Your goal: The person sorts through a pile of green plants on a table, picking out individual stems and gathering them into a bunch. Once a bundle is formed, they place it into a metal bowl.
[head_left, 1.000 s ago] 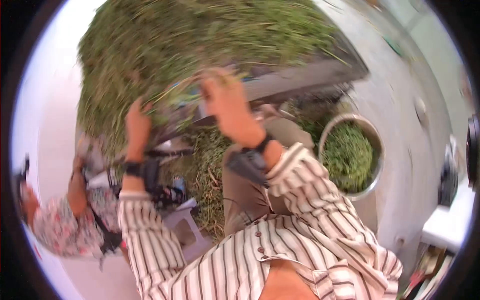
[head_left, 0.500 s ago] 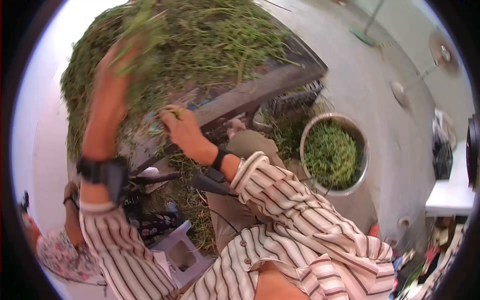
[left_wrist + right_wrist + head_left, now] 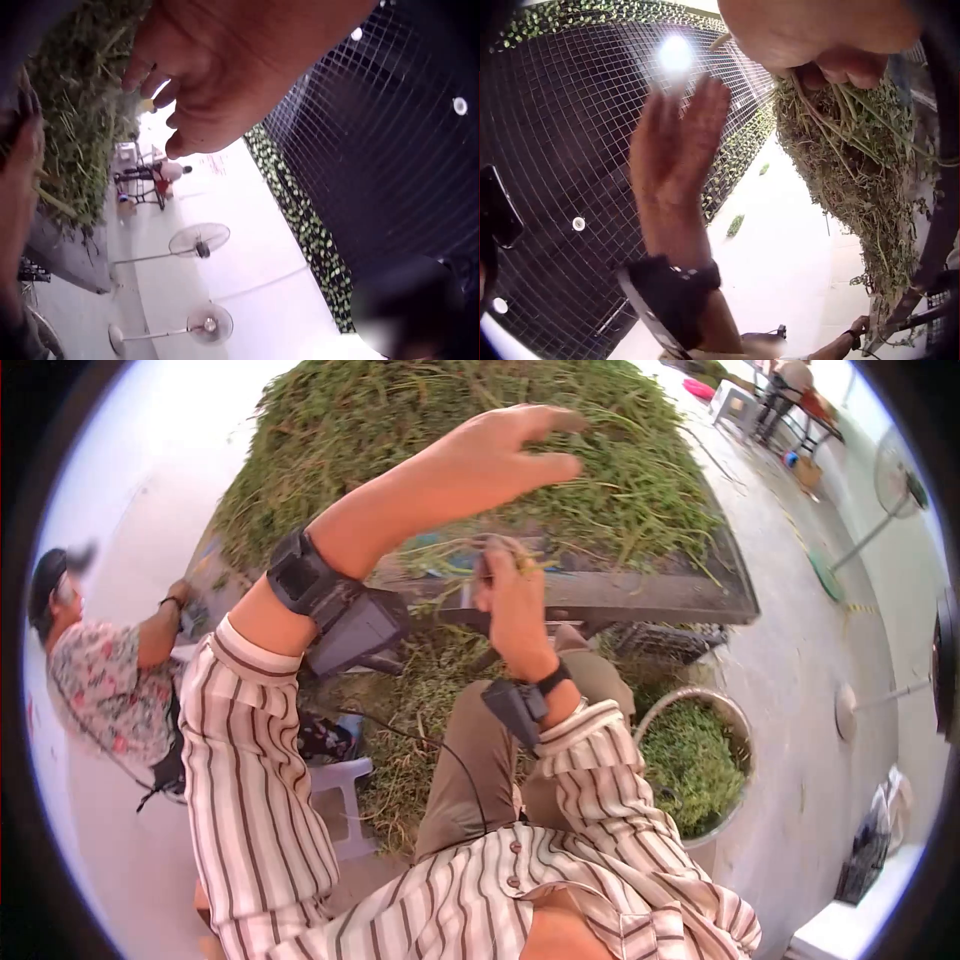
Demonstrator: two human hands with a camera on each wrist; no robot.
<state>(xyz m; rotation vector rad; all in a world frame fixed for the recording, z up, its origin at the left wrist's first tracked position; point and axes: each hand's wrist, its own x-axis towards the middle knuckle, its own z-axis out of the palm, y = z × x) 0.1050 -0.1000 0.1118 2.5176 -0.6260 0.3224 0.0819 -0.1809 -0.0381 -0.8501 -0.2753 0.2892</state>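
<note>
A big heap of leafy green stalks (image 3: 640,480) covers the dark table (image 3: 660,598) before me. My left hand (image 3: 480,465) is raised above the heap's near side, its thumb and fingers extended and holding nothing. Close to the table's front edge, my right hand (image 3: 517,600) grips a few thin green stems (image 3: 847,112) with curled fingers. In the head view these stems trail out to the left of that hand. The left wrist view shows the left palm with fingers apart, and the heap beyond it.
A metal basin (image 3: 745,730) of picked greens (image 3: 690,760) stands on the floor by my right leg. Discarded stalks (image 3: 400,780) lie under the table beside a light plastic stool (image 3: 350,800). Another person (image 3: 110,670) sits at the left. A standing fan (image 3: 895,480) is at the right.
My left hand went out to the left over the heap with a bunch of greens, then came back right, bare. The right hand stays near the table edge with stems.
</note>
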